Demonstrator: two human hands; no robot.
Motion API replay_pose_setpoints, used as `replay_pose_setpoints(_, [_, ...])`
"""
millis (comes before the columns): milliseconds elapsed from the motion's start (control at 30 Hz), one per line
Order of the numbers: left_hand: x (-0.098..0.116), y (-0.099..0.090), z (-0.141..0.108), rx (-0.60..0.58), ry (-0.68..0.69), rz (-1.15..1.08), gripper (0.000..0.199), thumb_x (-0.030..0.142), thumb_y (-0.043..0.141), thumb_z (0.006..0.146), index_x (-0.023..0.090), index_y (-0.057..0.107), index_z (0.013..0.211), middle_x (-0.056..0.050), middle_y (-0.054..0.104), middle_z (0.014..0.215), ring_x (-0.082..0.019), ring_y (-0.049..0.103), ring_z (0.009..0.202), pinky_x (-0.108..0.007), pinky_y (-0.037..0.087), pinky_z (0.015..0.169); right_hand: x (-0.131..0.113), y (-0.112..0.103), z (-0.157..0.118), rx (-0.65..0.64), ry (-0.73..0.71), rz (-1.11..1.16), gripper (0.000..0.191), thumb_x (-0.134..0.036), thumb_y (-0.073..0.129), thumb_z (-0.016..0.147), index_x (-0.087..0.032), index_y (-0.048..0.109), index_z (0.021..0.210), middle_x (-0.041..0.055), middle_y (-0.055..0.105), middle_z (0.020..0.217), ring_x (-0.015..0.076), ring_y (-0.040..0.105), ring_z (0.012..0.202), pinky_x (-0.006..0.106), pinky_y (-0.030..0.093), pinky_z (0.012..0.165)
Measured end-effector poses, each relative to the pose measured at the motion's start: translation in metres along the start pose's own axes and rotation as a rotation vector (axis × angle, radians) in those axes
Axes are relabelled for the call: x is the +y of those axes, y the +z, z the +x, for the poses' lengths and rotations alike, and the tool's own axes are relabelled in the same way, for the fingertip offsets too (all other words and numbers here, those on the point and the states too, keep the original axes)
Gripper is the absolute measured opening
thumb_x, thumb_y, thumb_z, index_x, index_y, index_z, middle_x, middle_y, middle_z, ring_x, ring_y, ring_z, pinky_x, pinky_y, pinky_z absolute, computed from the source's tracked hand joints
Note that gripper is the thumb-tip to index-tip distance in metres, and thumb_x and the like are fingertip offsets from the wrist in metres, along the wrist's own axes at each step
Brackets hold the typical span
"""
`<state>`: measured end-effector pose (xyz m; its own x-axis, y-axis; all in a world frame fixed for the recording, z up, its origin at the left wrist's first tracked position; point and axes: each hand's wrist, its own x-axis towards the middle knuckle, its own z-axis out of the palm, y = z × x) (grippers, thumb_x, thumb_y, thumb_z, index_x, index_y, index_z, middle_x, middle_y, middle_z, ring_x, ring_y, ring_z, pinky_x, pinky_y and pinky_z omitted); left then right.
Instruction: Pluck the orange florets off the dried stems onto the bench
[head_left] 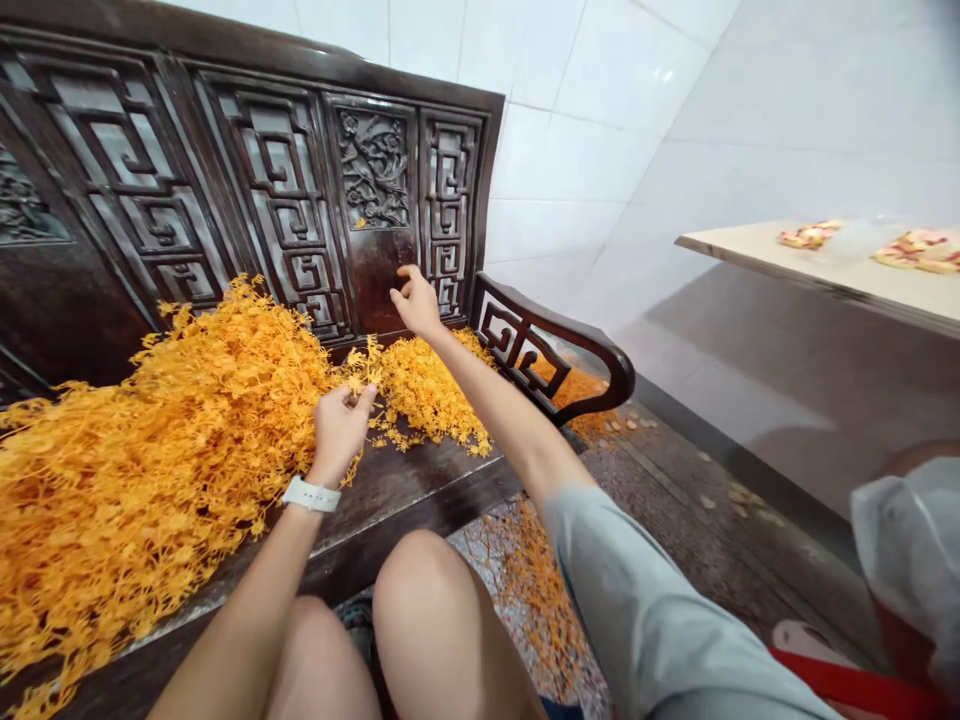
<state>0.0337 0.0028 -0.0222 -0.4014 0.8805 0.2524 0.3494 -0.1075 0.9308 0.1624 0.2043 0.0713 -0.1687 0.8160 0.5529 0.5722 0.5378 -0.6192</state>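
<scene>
Presently, operator, you work above the seat of the dark carved bench, which serves as the reference for all positions below. Your left hand, wearing a white wristband, is over the seat with thumb and fingertips pinched together on an orange sprig. The sprig is between two piles on the bench: the large tangled heap on the left part of the seat and the smaller pile of short pieces near the right armrest. Your right hand is raised before the bench's backrest, thumb and forefinger slightly apart.

Visibility is limited on several points. Your right forearm covers part of the smaller pile, and the left edge of view cuts off the large heap. One orange fragment shows against the bench's back panel; whether it touches the wood cannot be told. Orange scraps on the floor in front of the bench are partly concealed by your knee and sleeve. Well to the right of the bench, a pale tabletop and a translucent plastic bag are cut off; the bag's contents are unclear. Small dark marks on your wristband are too small to read.
</scene>
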Motion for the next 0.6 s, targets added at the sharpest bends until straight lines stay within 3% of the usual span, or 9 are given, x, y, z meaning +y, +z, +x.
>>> replay_pose_setpoints(100, [0.014, 0.001, -0.009, -0.037, 0.096, 0.087, 0.049, 0.051, 0.066, 0.092, 0.023, 0.039, 0.061, 0.005, 0.043, 0.05, -0.012, 0.036, 0.049, -0.03, 0.022, 0.054, -0.008, -0.002, 0.071, -0.119, -0.26, -0.338, 0.052, -0.01, 0.059, 0.091, -0.016, 0.054, 0.143, 0.0116, 0.067, 0.121, 0.0249, 0.065, 0.107, 0.041, 0.051, 0.103])
replay_pose_setpoints(200, [0.025, 0.003, -0.013, -0.079, 0.166, 0.139, 0.048, 0.049, 0.063, 0.095, 0.023, 0.039, 0.062, 0.006, 0.038, 0.049, -0.013, 0.033, 0.049, -0.032, 0.02, 0.056, -0.023, -0.001, 0.127, -0.244, -0.349, -0.557, 0.067, -0.001, 0.058, 0.085, -0.012, 0.048, 0.151, 0.0172, 0.064, 0.135, 0.0286, 0.066, 0.118, 0.044, 0.051, 0.105])
replay_pose_setpoints(267, [0.029, 0.006, -0.014, -0.107, 0.185, 0.162, 0.046, 0.048, 0.061, 0.096, 0.023, 0.043, 0.063, 0.005, 0.039, 0.051, -0.014, 0.033, 0.05, -0.032, 0.019, 0.058, -0.031, 0.002, 0.154, -0.354, -0.355, -0.666, 0.067, 0.0, 0.058, 0.085, -0.006, 0.046, 0.151, 0.0188, 0.066, 0.136, 0.028, 0.065, 0.123, 0.042, 0.051, 0.105])
replay_pose_setpoints(367, [0.032, 0.01, -0.013, -0.138, 0.173, 0.172, 0.044, 0.049, 0.059, 0.098, 0.023, 0.045, 0.064, 0.004, 0.04, 0.053, -0.014, 0.035, 0.052, -0.033, 0.018, 0.059, -0.038, 0.01, 0.178, -0.454, -0.335, -0.787, 0.061, -0.004, 0.058, 0.088, 0.0, 0.047, 0.148, 0.0205, 0.064, 0.14, 0.0247, 0.064, 0.127, 0.036, 0.048, 0.107])
replay_pose_setpoints(433, [0.031, 0.012, -0.013, -0.159, 0.161, 0.171, 0.045, 0.049, 0.058, 0.098, 0.023, 0.043, 0.065, 0.004, 0.04, 0.054, -0.015, 0.035, 0.053, -0.033, 0.018, 0.06, -0.041, 0.015, 0.186, -0.479, -0.313, -0.829, 0.064, -0.003, 0.062, 0.086, -0.001, 0.049, 0.149, 0.0215, 0.062, 0.145, 0.0246, 0.064, 0.129, 0.035, 0.049, 0.109])
replay_pose_setpoints(600, [0.029, 0.01, -0.01, -0.192, 0.155, 0.195, 0.045, 0.047, 0.058, 0.098, 0.023, 0.041, 0.064, 0.003, 0.043, 0.056, -0.015, 0.034, 0.054, -0.033, 0.017, 0.06, -0.046, 0.023, 0.19, -0.487, -0.246, -0.864, 0.074, -0.003, 0.071, 0.08, -0.009, 0.052, 0.151, 0.0233, 0.062, 0.145, 0.0351, 0.065, 0.131, 0.048, 0.053, 0.108])
